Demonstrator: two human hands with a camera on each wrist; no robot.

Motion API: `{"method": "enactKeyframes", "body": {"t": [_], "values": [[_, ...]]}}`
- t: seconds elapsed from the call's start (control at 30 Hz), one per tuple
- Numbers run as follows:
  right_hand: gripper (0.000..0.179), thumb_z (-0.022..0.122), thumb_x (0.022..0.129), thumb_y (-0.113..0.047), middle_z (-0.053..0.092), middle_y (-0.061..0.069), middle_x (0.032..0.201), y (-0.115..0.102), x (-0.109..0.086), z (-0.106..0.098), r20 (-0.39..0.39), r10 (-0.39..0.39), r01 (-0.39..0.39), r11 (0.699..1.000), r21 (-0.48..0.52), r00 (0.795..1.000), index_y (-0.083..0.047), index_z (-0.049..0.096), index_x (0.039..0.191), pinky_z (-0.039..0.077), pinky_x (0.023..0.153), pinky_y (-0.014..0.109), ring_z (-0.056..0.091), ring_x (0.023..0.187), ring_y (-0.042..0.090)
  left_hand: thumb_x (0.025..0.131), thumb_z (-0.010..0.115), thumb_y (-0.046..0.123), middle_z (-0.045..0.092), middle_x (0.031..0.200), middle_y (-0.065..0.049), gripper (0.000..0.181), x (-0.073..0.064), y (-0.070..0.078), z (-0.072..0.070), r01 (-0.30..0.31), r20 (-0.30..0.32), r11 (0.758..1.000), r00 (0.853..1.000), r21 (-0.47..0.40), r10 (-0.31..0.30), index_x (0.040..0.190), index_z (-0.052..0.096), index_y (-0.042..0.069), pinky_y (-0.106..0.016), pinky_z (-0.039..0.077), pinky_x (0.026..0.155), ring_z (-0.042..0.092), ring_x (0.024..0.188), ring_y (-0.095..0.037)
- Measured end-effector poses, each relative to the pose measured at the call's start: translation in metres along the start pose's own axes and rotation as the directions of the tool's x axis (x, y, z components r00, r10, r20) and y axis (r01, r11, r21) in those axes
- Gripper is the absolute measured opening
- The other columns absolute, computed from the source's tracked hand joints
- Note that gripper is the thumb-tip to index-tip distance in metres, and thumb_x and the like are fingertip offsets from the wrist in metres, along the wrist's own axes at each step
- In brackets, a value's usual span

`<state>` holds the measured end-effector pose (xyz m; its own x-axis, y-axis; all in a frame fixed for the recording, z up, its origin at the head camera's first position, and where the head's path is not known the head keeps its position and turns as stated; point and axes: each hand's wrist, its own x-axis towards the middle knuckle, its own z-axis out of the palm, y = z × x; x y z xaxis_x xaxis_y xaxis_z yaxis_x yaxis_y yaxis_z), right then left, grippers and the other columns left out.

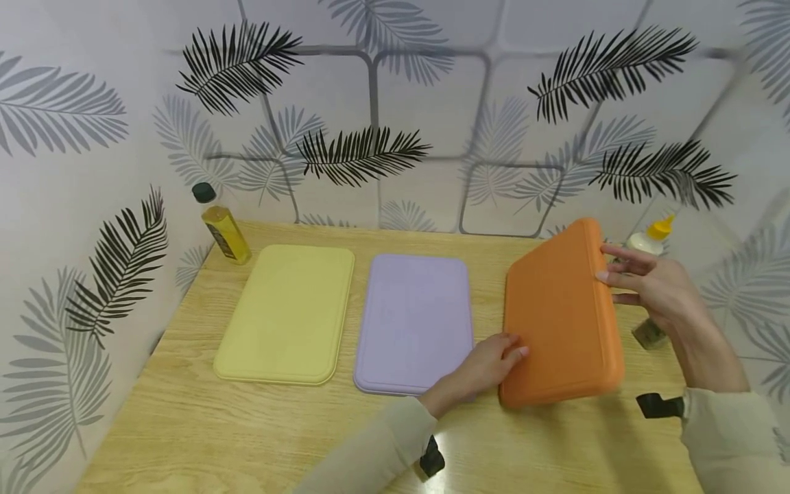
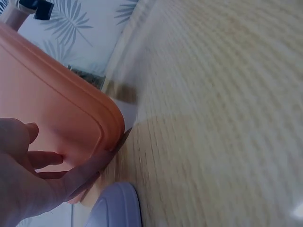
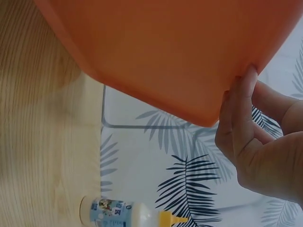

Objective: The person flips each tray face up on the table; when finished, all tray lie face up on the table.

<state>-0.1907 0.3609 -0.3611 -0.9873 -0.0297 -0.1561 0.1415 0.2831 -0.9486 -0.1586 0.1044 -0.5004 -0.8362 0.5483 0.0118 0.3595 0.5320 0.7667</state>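
A shallow orange rectangular tray-like piece (image 1: 552, 315) with rounded corners stands tilted on its left long edge, its right side raised off the table. My right hand (image 1: 669, 285) pinches that raised edge, thumb on the near face and fingers behind, as the right wrist view also shows around the orange rim (image 3: 203, 111). Low on the left edge, my left hand (image 1: 487, 363) touches the orange face with its fingers extended; one finger lies along the bottom edge in the left wrist view. Just left of it, a similar purple piece (image 1: 413, 319) lies flat.
A yellow piece (image 1: 286, 312) of the same shape lies flat farther left. Behind it stands an oil bottle (image 1: 226, 233) with a dark green cap. A yellow-nozzled bottle (image 3: 118, 213) and a small dark jar (image 1: 649, 334) stand at the right. Leaf-patterned cloth (image 1: 426, 199) backs the wooden table.
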Motion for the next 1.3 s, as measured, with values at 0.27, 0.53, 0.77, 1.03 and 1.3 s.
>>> {"method": "enactKeyframes", "body": {"t": [0.27,0.53,0.77,1.03,1.3], "values": [[0.062,0.072,0.087,-0.017,0.062,-0.011,0.092,-0.010,0.001,0.012,-0.039,-0.010,0.010,1.000,-0.008,0.999,-0.011,0.046,0.143,0.058,0.065,0.026,0.064,0.082,0.004,0.101,0.048,0.036,0.055,0.137,-0.009,0.050,-0.016,0.018,0.002,-0.024,0.008,1.000,1.000,-0.013,0.024,0.136,0.052,0.001,-0.021,0.036,0.107,0.047,0.130,-0.017],[0.068,0.073,0.086,-0.024,0.064,-0.015,0.089,-0.016,0.002,0.025,-0.107,-0.006,0.002,0.999,-0.043,0.994,-0.005,0.043,0.144,0.057,0.066,0.023,0.064,0.079,0.002,0.097,0.053,0.044,0.042,0.148,-0.003,0.063,-0.028,0.039,-0.003,-0.064,0.040,0.990,0.997,-0.124,0.069,0.147,0.040,0.008,-0.021,0.034,0.107,0.041,0.133,-0.011],[0.063,0.072,0.087,-0.024,0.063,-0.018,0.090,-0.022,0.005,0.037,-0.143,-0.035,0.021,0.995,-0.099,0.989,-0.006,0.046,0.142,0.058,0.064,0.024,0.064,0.079,0.002,0.092,0.060,0.050,0.021,0.158,0.006,0.081,-0.033,0.063,-0.012,-0.102,0.024,0.981,0.994,-0.162,0.107,0.155,0.017,0.025,-0.030,0.028,0.113,0.022,0.142,-0.010],[0.069,0.064,0.092,-0.035,0.056,-0.015,0.106,-0.032,0.011,0.040,-0.047,0.012,-0.021,0.978,-0.205,0.999,-0.010,0.035,0.150,0.057,0.073,0.026,0.060,0.087,-0.002,0.090,0.062,0.051,0.016,0.159,0.005,0.088,-0.033,0.086,-0.019,-0.113,-0.047,0.991,0.993,-0.070,0.110,0.155,0.008,0.029,-0.032,0.035,0.110,0.025,0.142,-0.014],[0.071,0.062,0.094,-0.035,0.043,0.010,0.139,-0.033,0.015,0.043,0.014,0.053,-0.049,0.984,-0.172,0.999,-0.008,0.029,0.152,0.057,0.077,0.026,0.058,0.091,0.000,0.093,0.065,0.031,0.019,0.159,-0.005,0.086,-0.040,0.087,-0.027,-0.263,-0.100,0.965,0.960,0.010,0.263,0.155,0.005,0.035,-0.028,0.042,0.102,0.034,0.138,-0.019]]}}
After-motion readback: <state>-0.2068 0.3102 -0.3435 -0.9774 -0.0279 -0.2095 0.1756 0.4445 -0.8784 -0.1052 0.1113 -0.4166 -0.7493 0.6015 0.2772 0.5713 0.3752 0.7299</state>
